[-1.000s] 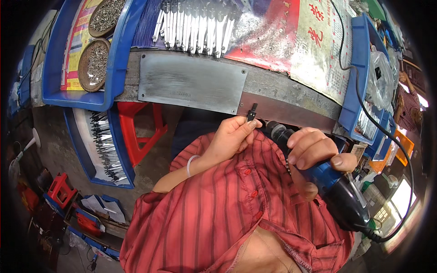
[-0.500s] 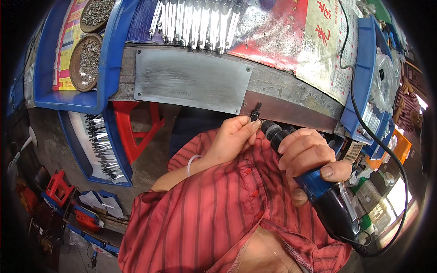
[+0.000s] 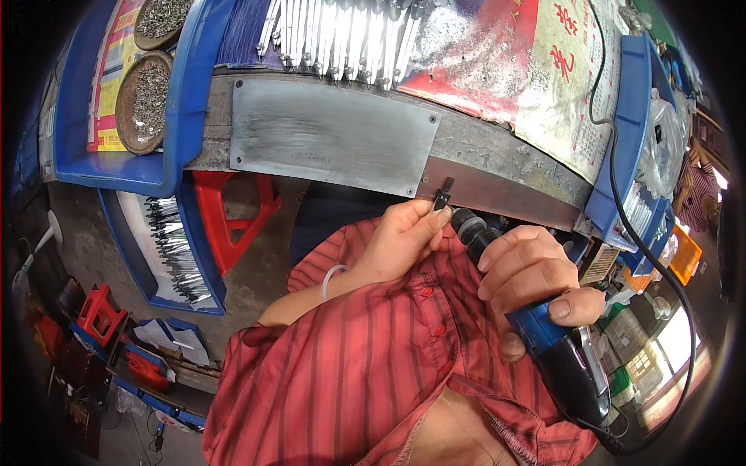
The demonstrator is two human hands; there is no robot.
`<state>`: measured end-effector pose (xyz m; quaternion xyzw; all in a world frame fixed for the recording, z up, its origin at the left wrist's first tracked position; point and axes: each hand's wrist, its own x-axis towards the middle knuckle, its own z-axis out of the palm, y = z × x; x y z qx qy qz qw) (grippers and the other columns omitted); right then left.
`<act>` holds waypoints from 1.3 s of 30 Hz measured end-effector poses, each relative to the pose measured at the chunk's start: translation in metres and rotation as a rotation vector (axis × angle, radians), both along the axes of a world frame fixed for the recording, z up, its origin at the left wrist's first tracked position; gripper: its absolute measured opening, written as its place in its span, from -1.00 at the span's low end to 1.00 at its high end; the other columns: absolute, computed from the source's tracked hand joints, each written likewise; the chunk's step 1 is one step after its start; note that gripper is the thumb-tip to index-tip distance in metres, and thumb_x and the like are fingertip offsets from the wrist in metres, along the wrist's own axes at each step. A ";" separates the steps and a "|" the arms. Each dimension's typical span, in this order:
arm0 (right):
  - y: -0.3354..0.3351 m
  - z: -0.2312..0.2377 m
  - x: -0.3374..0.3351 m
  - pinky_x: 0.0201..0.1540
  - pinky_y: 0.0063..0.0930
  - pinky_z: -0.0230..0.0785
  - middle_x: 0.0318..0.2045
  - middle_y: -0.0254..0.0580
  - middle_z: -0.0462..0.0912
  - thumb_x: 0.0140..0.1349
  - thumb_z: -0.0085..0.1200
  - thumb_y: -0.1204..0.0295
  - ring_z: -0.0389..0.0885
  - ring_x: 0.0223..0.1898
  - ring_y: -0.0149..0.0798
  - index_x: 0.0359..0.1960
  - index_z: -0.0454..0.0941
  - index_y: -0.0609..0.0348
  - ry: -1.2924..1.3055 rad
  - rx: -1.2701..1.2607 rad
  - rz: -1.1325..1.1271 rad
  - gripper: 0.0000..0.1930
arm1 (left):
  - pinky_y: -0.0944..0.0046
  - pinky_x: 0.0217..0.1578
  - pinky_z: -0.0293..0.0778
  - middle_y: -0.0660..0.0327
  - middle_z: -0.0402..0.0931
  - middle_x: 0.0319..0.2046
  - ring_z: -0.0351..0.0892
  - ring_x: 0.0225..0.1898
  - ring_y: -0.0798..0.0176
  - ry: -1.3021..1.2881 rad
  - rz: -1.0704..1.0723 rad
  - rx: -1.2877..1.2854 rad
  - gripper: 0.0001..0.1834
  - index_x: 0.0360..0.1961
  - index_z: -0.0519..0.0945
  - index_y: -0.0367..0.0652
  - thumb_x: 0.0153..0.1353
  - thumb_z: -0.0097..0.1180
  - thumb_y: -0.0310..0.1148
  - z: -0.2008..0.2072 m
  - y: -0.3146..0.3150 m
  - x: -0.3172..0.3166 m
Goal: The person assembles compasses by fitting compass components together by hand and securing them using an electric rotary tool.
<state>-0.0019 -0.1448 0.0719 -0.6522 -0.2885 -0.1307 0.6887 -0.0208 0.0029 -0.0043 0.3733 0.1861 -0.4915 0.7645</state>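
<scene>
My left hand (image 3: 402, 239) pinches a small black part (image 3: 444, 192) between thumb and fingertips, just off the bench's front edge. Wrapped round a blue and black corded electric screwdriver (image 3: 566, 366) is my right hand (image 3: 535, 273). The tool's black nose points up and left, close to the left fingertips. Whether its bit touches the part is hidden. Beyond my hands, a grey metal plate (image 3: 330, 136) is fixed along the bench edge. Several slim silver metal pieces with dark ends (image 3: 342, 43) lie side by side behind it.
A blue tray (image 3: 175, 144) at left holds two round bowls (image 3: 142, 101) of small metal bits. Below it sit a blue bin (image 3: 216, 299) of metal pieces and a red stool (image 3: 237, 221). The black cord (image 3: 618, 190) loops along the right, beside another blue tray (image 3: 618, 140). Another person (image 3: 697, 190) is far right.
The small black part and the screwdriver have shifted slightly right with my hands. Both grips stay the same, and the view has moved a little.
</scene>
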 end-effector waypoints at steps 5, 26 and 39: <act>0.012 -0.006 0.004 -0.65 -0.42 0.39 -0.60 -0.09 0.51 -0.02 0.29 0.38 0.51 -0.65 -0.23 -0.29 0.26 0.22 -0.022 0.131 -0.022 -0.59 | 0.53 -0.72 0.03 0.44 0.30 -0.72 0.14 -0.72 0.60 -0.020 -0.003 0.030 -0.67 -0.62 0.41 -0.12 0.31 -0.04 -0.27 -0.006 0.002 -0.004; -0.002 0.003 0.000 -0.60 -0.40 0.45 -0.54 -0.09 0.53 0.08 0.24 0.29 0.55 -0.60 -0.23 -0.20 0.20 0.18 -0.004 0.148 -0.027 -0.55 | 0.57 -0.61 0.14 0.43 0.35 -0.65 0.24 -0.62 0.60 0.031 0.034 -0.014 -0.74 -0.46 0.50 -0.19 0.32 -0.04 -0.27 0.009 -0.003 0.003; -0.005 -0.003 0.000 -0.57 -0.43 0.45 -0.52 -0.15 0.53 0.04 0.27 0.26 0.54 -0.59 -0.26 -0.14 0.20 0.15 0.008 0.057 0.018 -0.49 | 0.55 -0.58 0.20 0.42 0.34 -0.65 0.24 -0.62 0.58 0.043 0.001 0.019 -0.71 -0.48 0.50 -0.21 0.31 -0.02 -0.25 0.005 -0.002 0.000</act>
